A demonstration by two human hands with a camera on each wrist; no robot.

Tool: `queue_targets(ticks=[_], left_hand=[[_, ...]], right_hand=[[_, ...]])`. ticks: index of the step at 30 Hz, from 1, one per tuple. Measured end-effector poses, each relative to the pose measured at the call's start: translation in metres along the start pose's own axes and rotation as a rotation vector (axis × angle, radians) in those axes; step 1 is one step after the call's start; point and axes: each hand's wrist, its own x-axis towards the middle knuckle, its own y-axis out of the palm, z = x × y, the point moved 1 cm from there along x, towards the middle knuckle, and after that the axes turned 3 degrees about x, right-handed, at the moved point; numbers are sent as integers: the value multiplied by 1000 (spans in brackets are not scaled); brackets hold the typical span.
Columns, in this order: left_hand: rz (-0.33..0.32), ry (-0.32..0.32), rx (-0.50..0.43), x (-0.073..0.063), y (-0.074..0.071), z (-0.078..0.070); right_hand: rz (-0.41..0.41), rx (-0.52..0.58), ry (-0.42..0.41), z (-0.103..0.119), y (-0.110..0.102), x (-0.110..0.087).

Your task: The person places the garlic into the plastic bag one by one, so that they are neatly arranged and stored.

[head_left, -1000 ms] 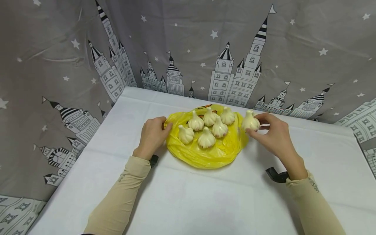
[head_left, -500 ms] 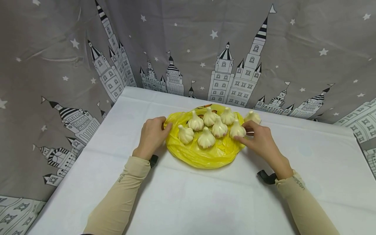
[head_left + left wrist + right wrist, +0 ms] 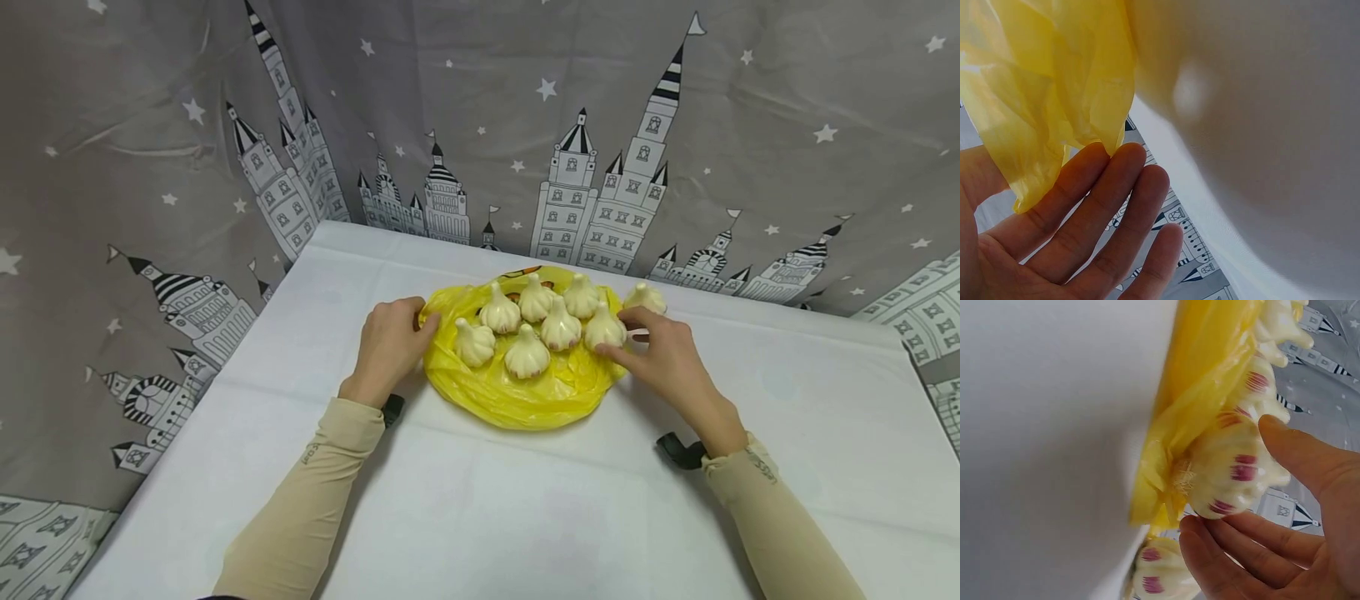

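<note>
A crumpled yellow plastic bag [image 3: 517, 408] lies flat on the white table, with several garlic bulbs [image 3: 527, 353] standing on it. At its left edge, my left hand [image 3: 390, 346] pinches the bag between thumb and fingers; the left wrist view shows a fold of plastic [image 3: 1041, 144] there. My right hand [image 3: 671, 350] holds one garlic bulb [image 3: 605, 327] at the bag's right side, thumb on one side and fingers on the other. That bulb shows purple streaks and a root end [image 3: 1229, 465] close against the yellow plastic in the right wrist view.
One more garlic bulb [image 3: 647, 297] sits beyond the right hand, just off the bag's right edge. White cloth covers the table [image 3: 495, 508]. A grey curtain [image 3: 480, 100] printed with castles and stars rises behind the table's back and left edges.
My right hand has moved left and toward me, bringing its bulb from beside the bag onto its right part. The bulb behind it now shows. The left hand has stayed put.
</note>
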Motion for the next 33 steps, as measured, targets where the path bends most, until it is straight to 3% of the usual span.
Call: queue_targets(ticks=[5, 16, 27, 33], left_hand=[[2, -1, -1, 0, -1, 0], [2, -1, 0, 0, 0, 0], [-2, -1, 3, 0, 0, -1], [-2, -2, 4, 0, -1, -1]], right_hand=[[-28, -9, -5, 3, -7, -1], [-236, -5, -77, -4, -26, 0], [-327, -35, 27, -36, -55, -2], [-345, -43, 59, -48, -60, -2]])
